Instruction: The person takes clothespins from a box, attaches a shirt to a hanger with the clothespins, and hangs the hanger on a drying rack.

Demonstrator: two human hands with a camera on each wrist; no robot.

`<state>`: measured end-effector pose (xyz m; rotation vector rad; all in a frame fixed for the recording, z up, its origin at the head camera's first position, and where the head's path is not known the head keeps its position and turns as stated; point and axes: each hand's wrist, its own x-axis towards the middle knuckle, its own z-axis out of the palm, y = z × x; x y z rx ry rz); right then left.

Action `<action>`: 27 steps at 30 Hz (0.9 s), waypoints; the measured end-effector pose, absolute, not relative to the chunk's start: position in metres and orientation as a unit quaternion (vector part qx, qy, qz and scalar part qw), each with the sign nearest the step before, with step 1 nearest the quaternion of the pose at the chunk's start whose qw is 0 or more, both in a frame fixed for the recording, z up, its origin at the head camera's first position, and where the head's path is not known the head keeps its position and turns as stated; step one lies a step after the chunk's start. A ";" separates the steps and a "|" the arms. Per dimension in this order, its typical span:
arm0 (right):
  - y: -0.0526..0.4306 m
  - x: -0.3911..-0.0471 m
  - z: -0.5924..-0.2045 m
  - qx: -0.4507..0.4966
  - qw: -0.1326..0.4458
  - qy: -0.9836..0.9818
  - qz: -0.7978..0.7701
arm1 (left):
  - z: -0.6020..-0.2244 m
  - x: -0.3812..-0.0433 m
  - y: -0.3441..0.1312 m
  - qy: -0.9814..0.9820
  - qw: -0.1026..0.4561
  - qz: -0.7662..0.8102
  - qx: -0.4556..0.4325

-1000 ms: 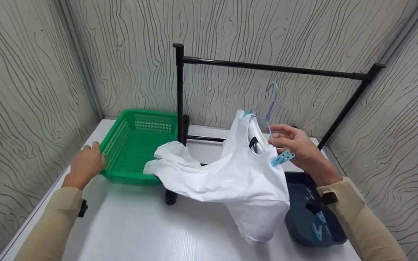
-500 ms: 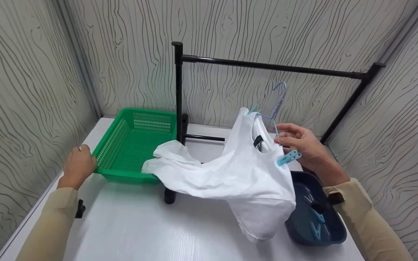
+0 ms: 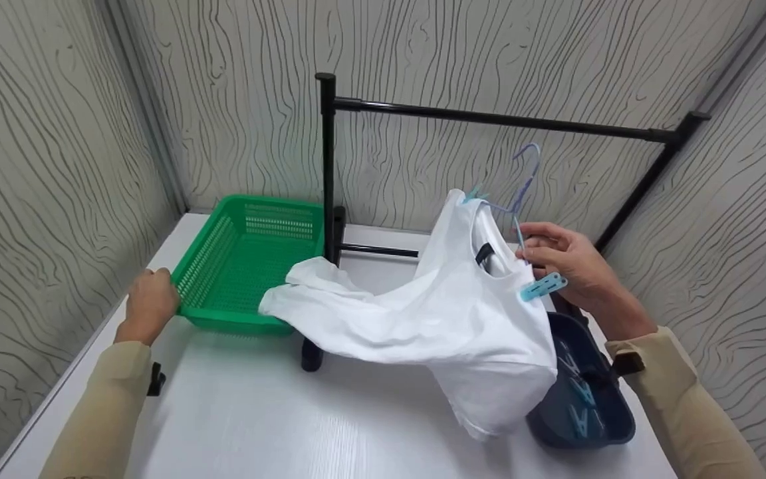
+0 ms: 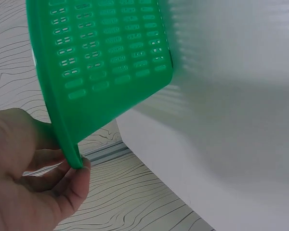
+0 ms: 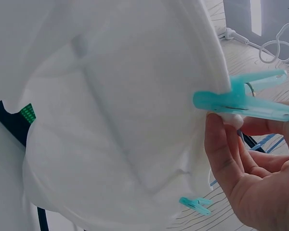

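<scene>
My left hand grips the near left corner of a green plastic basket; its rim lies between thumb and fingers in the left wrist view. A white T-shirt hangs on a thin bluish wire hanger, held up off the table by my right hand. That hand pinches the hanger at the shirt's right shoulder. Beside its fingertips a light blue clothespin clamps the shoulder; another clothespin sits on the other shoulder. One end of the shirt trails left to the basket's near right corner.
Behind the shirt stands a black garment rack with a horizontal top bar. A dark blue tub holding several clothespins lies under my right forearm. Patterned panels wall in the white table.
My right hand has carried the hanger and shirt to the right and slightly up. My left hand and the basket corner it grips have shifted slightly left.
</scene>
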<state>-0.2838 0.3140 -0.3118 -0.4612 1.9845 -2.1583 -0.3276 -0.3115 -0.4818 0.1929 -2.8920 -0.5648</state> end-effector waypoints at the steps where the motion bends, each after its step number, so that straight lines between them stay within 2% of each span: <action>1: 0.314 -0.284 -0.312 -0.154 0.086 0.669 -0.722 | -0.482 -0.328 -0.312 -0.975 0.095 -0.190 0.066; 20: 0.323 -0.284 -0.309 -0.146 0.075 0.682 -0.713 | -0.479 -0.325 -0.322 -0.975 0.093 -0.185 0.083; 27: 0.330 -0.282 -0.303 -0.140 0.068 0.687 -0.710 | -0.479 -0.322 -0.329 -0.977 0.111 -0.166 0.079</action>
